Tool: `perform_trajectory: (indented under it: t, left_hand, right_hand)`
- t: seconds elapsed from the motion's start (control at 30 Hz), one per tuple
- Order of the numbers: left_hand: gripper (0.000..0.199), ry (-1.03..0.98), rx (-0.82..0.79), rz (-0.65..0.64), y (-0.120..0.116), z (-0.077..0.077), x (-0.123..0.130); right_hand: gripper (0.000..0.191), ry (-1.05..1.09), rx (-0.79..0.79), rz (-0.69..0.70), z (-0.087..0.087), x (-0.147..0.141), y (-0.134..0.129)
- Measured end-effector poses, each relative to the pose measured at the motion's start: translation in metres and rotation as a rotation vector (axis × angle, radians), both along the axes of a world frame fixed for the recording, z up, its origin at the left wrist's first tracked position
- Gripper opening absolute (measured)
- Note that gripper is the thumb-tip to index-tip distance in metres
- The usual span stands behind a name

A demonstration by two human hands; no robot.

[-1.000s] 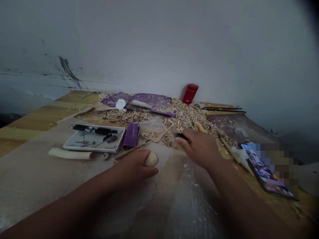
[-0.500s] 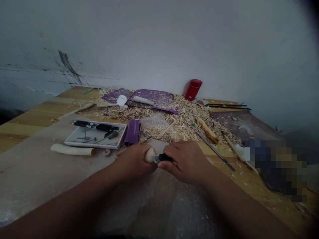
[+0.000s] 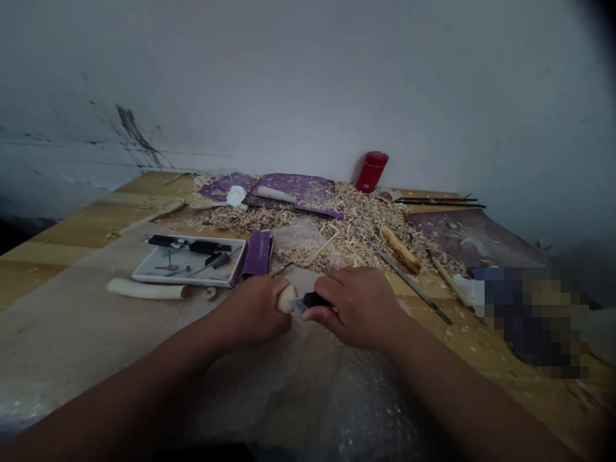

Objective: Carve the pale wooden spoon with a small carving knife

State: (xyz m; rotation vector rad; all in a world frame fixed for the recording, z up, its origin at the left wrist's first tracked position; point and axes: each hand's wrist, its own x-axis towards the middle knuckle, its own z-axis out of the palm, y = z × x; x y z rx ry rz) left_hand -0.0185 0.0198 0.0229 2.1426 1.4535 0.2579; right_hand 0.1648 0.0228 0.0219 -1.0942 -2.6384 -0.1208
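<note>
My left hand [image 3: 257, 311] is closed around a pale piece of wood [image 3: 287, 299], whose rounded end shows past the thumb; the rest is hidden in the fist. A carving knife [image 3: 315, 301] with a black handle is gripped in my right hand [image 3: 359, 307]. Its short blade points left and meets the end of the wood. Just behind my left hand stands a folded purple packet [image 3: 258, 252]. A white tray [image 3: 139, 274] of black-handled tools lies to the left, with a bare wooden stick [image 3: 147, 289] in front of it.
Wood shavings [image 3: 356, 221] cover the back of the table [image 3: 72, 221]. A red canister [image 3: 372, 172] leans by the wall. Wooden spoons [image 3: 158, 212] lie at back left. On the right are a flat metal file [image 3: 416, 287] and a rough yellowish stick [image 3: 400, 250]. Clear plastic sheeting [image 3: 62, 346] spreads in front.
My left hand has turned slightly and shifted a little left, showing more of the wood's rounded end. The knife stays against it. The view has shifted slightly.
</note>
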Motion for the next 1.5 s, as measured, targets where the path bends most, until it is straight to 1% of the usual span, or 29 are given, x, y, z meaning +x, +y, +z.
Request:
perform_trajectory:
  t: [0.1, 0.17, 0.23, 0.27, 0.3, 0.33, 0.37, 0.4, 0.47, 0.53, 0.57, 0.67, 0.77, 0.83, 0.9, 0.97, 1.03, 1.17, 1.27, 1.33, 1.4, 1.43, 1.5]
  left_hand:
    - [0.004, -0.046, -0.058, 0.009, -0.002, 0.003, 0.001]
    - [0.006, -0.092, -0.119, -0.027, -0.007, 0.005, 0.001]
    - [0.009, -0.135, -0.170, -0.109, -0.013, 0.007, 0.000]
    - [0.009, -0.151, -0.175, -0.144, -0.015, 0.007, 0.000]
    - [0.010, -0.163, -0.161, -0.151, -0.016, 0.007, 0.000]
    - [0.011, -0.156, -0.114, -0.124, -0.015, 0.006, 0.000]
    - [0.011, -0.147, -0.068, -0.102, -0.013, 0.006, 0.001]
    - [0.011, -0.139, -0.020, -0.076, -0.011, 0.004, 0.001]
    - [0.010, -0.137, 0.040, -0.050, -0.005, 0.002, 0.003]
    - [0.012, -0.154, 0.047, -0.028, -0.001, 0.000, 0.005]
    - [0.014, -0.164, 0.037, -0.020, 0.001, 0.000, 0.006]
    - [0.021, -0.214, 0.001, -0.004, 0.001, 0.000, 0.005]
    - [0.019, -0.384, -0.003, 0.039, -0.001, -0.002, 0.003]
    - [0.018, -0.550, -0.059, 0.069, -0.002, -0.004, 0.001]
    - [0.017, -0.706, -0.175, 0.066, -0.002, -0.006, -0.001]
    - [0.016, -0.815, -0.262, 0.039, -0.002, -0.008, -0.002]
    - [0.016, -0.884, -0.292, 0.035, 0.000, -0.009, -0.002]
    - [0.017, -0.970, -0.307, 0.128, 0.002, -0.010, 0.001]
    - [0.018, -1.048, -0.400, 0.164, 0.000, -0.013, 0.003]
    - [0.022, -1.082, -0.500, 0.143, -0.002, -0.016, 0.004]
    - [0.026, -1.086, -0.551, 0.084, -0.003, -0.016, 0.004]
    - [0.027, -1.061, -0.543, 0.062, -0.003, -0.016, 0.004]
    - [0.030, -0.970, -0.472, 0.059, -0.004, -0.013, 0.005]
  right_hand:
    - [0.045, -0.009, -0.001, 0.009, -0.001, 0.001, 0.002]
    - [0.045, -0.027, -0.005, -0.028, -0.002, 0.009, 0.010]
    - [0.046, -0.050, -0.008, -0.186, -0.003, 0.023, 0.023]
    - [0.046, -0.055, -0.008, -0.310, -0.002, 0.030, 0.029]
    - [0.048, -0.056, -0.012, -0.422, -0.002, 0.036, 0.035]
    - [0.049, -0.031, -0.012, -0.490, -0.001, 0.040, 0.039]
    - [0.049, 0.000, -0.017, -0.495, -0.001, 0.041, 0.040]
    - [0.048, 0.019, -0.033, -0.468, 0.000, 0.040, 0.040]
    - [0.046, 0.053, -0.070, -0.358, 0.000, 0.032, 0.034]
    - [0.044, 0.084, -0.106, -0.260, -0.001, 0.022, 0.026]
    - [0.043, 0.108, -0.121, -0.235, -0.002, 0.018, 0.023]
    - [0.040, 0.188, -0.158, -0.223, -0.003, 0.014, 0.018]
    - [0.039, 0.248, -0.184, -0.216, -0.003, 0.016, 0.018]
    - [0.038, 0.275, -0.200, -0.186, -0.003, 0.016, 0.017]
    - [0.038, 0.307, -0.207, -0.156, -0.002, 0.015, 0.015]
    - [0.038, 0.338, -0.221, -0.129, -0.002, 0.014, 0.013]
    - [0.038, 0.356, -0.247, -0.099, -0.003, 0.012, 0.011]
    - [0.042, 0.351, -0.311, -0.018, -0.007, 0.007, 0.009]
    - [0.044, 0.345, -0.334, 0.018, -0.009, 0.004, 0.007]
    - [0.044, 0.351, -0.335, 0.019, -0.010, 0.002, 0.007]
    - [0.043, 0.363, -0.332, 0.009, -0.010, 0.002, 0.006]
    - [0.042, 0.368, -0.330, 0.005, -0.010, 0.003, 0.006]
    - [0.042, 0.374, -0.323, 0.006, -0.010, 0.003, 0.005]
